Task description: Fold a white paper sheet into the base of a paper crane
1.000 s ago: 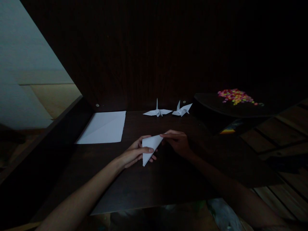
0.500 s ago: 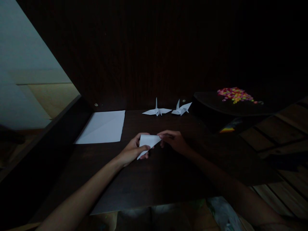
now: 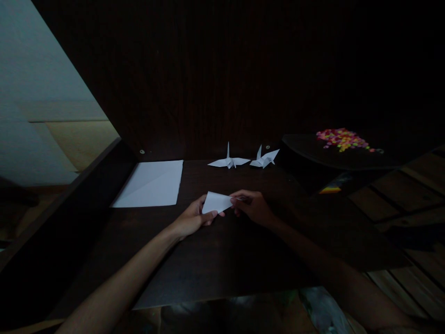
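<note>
A folded piece of white paper [image 3: 216,202] is held between my two hands above the dark tabletop [image 3: 194,269]. My left hand [image 3: 193,218] grips its left and lower edge, thumb on top and fingers beneath. With thumb and fingers closed, my right hand [image 3: 251,205] pinches the pointed right corner and hides its tip. Beyond the hands stand two white origami cranes, one crane [image 3: 229,162] with wings spread straight ahead and another crane [image 3: 264,160] to its right. To the left lies a stack of white paper sheets [image 3: 149,184].
A dark raised shelf [image 3: 302,148] at the right bears a heap of small colourful pieces [image 3: 342,139]. Upright dark boards close off the back and the left side [image 3: 69,204]. Below the front edge at right shows a crumpled clear plastic bag [image 3: 323,311].
The folded paper has turned in my hands, and its lower left point no longer sticks out below my left thumb. The whole view has shifted slightly.
</note>
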`<state>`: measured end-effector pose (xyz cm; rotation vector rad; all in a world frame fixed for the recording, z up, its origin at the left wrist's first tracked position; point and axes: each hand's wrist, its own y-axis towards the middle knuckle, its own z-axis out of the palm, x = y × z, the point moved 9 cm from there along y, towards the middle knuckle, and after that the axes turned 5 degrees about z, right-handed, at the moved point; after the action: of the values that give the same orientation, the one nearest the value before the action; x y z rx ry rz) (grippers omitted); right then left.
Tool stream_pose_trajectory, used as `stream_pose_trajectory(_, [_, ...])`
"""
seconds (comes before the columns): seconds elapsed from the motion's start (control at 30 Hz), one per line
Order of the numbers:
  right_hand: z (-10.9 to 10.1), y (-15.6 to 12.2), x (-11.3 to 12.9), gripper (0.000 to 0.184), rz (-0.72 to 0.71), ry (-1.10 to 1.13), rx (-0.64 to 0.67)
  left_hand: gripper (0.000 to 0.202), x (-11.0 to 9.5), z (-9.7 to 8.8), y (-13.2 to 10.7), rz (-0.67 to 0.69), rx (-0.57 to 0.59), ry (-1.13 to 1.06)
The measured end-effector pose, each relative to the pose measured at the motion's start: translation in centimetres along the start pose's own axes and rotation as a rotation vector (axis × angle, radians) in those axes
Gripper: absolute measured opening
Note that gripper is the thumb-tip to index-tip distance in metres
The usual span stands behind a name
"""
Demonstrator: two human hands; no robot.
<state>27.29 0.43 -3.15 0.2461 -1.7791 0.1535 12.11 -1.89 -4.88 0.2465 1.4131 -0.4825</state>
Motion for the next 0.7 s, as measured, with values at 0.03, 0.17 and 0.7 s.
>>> stream_pose_trajectory(0.03, [0.0,-0.1,0.1,0.033,-0.008,-0.019,0.005,0.047,-0.1,0.1,0.0,0.011,0.014,0.024])
stream_pose_trajectory(0.17, [0.3,-0.3,1.0,0.028,-0.064,-0.133,0.093,0.037,-0.6,1.1,-0.2,0.041,0.153,0.115])
stream_pose_trajectory(0.7, [4.4,-1.6,0.6,0.045,0.061,-0.098,0.379,0.035,0.5,4.5,-2.4,-0.049,0.521,0.194])
